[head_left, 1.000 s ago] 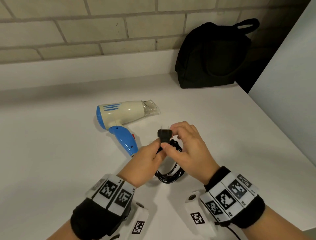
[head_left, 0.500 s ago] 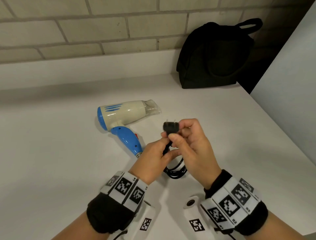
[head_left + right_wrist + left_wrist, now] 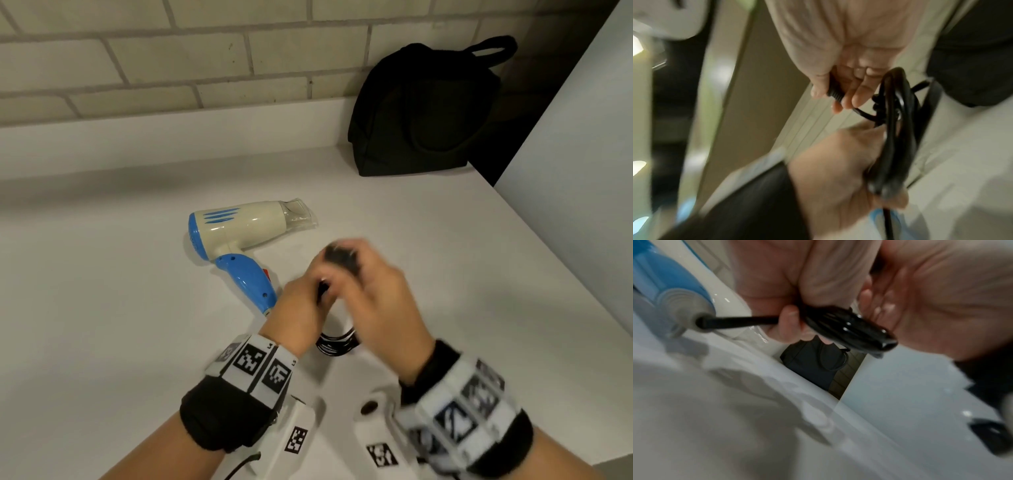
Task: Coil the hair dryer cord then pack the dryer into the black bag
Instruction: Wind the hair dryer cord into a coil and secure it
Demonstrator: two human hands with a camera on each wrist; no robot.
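Observation:
A cream and blue hair dryer (image 3: 239,236) lies on its side on the white counter (image 3: 102,308), nozzle pointing right. Its black cord (image 3: 337,344) is bundled into loops between my hands, just right of the blue handle. My left hand (image 3: 301,308) grips the coiled cord (image 3: 849,327), which runs from the handle's end (image 3: 684,311). My right hand (image 3: 373,294) pinches the black plug (image 3: 342,257) above the coil; the plug (image 3: 835,92) shows between thumb and fingers, blurred. The black bag (image 3: 421,109) stands at the back right against the wall.
A brick wall (image 3: 171,58) with a white ledge runs along the back. A white panel (image 3: 582,154) rises at the right, with a dark gap beside the bag. The counter's right edge slants toward me.
My right hand has carried the plug up and to the right around the coil. Both hands have shifted slightly right and away from me; the dryer and bag have stayed put.

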